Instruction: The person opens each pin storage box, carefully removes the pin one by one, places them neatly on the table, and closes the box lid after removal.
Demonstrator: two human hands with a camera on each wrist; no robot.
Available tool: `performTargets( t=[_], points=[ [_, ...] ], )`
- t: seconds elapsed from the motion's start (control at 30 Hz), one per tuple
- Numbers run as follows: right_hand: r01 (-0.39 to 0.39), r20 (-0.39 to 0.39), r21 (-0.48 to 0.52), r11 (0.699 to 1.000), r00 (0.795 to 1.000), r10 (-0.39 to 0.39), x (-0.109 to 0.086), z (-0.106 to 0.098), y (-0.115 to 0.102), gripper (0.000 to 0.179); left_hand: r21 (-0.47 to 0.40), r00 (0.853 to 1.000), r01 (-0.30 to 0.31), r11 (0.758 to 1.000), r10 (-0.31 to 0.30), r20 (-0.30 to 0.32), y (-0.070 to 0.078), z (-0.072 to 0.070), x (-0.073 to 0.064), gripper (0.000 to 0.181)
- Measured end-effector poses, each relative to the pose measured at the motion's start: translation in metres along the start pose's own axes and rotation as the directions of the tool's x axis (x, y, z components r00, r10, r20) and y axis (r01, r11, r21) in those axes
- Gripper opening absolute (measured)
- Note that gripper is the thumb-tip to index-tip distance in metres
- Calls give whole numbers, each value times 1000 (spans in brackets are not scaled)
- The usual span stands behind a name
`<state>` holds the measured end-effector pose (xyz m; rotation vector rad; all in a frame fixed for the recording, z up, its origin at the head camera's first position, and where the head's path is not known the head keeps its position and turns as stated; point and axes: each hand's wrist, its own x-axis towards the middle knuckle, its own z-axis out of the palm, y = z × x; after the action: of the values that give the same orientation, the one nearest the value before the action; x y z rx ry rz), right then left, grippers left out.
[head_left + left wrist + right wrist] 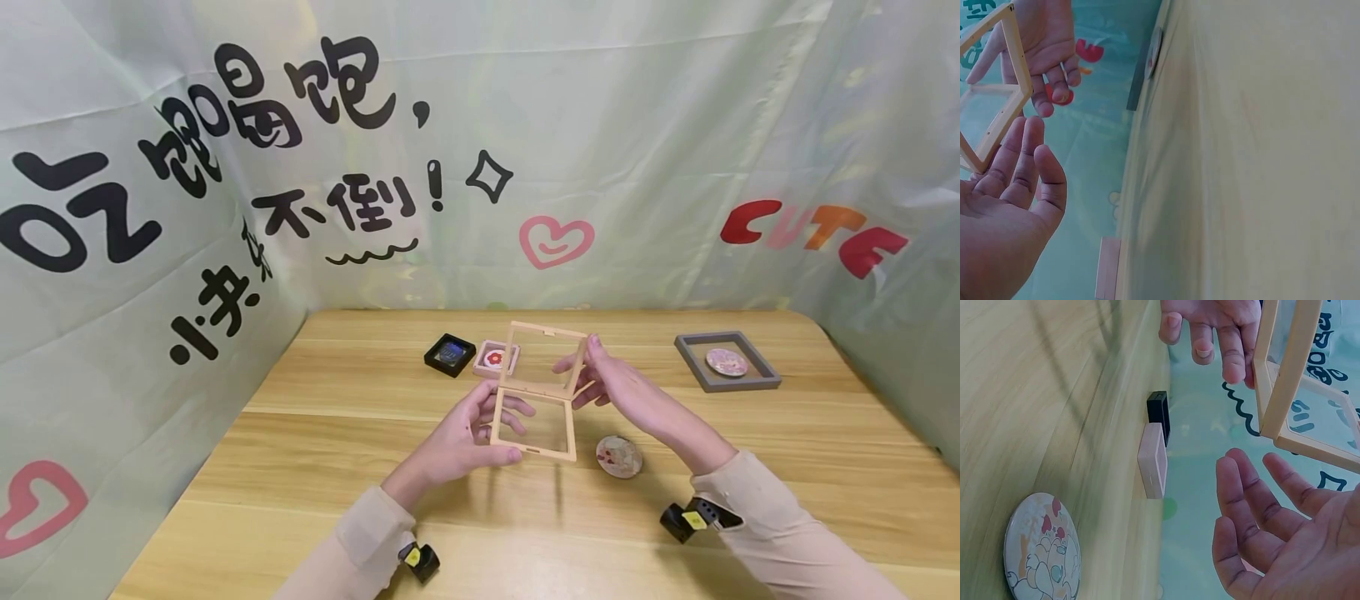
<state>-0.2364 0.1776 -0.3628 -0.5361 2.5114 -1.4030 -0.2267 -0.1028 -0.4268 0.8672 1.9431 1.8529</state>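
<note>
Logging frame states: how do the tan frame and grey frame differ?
The tan frame is held unfolded above the table; the grey frame lies flat on the table. The tan frame is empty; the grey frame has a round badge within its border. Both are four-sided.

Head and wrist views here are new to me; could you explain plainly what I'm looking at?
There is no machine: a person does the work bare-handed. The wide picture comes from a camera on the head; the other two come from the wrist cameras, so there the table looks turned sideways. Above it, the left hand holds a tan frame opened into two halves; the right hand, fingers relaxed, is right at its edge. On the table lie a black frame, a pink frame showing a red flower, a gray frame with a round badge inside, and a loose badge.
</note>
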Motion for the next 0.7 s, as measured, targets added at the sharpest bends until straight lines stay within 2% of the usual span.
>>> performTargets(
  t=[0.4, 0.7],
  points=[
    [-10, 59, 76, 997, 998, 5, -3, -2, 0, 87, -1, 1000, 8, 1000, -8, 17, -2, 2, 1, 71],
    [2, 94, 88, 996, 996, -10, -6, -1, -1, 86, 5, 1000, 16, 1000, -16, -3, -3, 2, 1, 69]
  ],
)
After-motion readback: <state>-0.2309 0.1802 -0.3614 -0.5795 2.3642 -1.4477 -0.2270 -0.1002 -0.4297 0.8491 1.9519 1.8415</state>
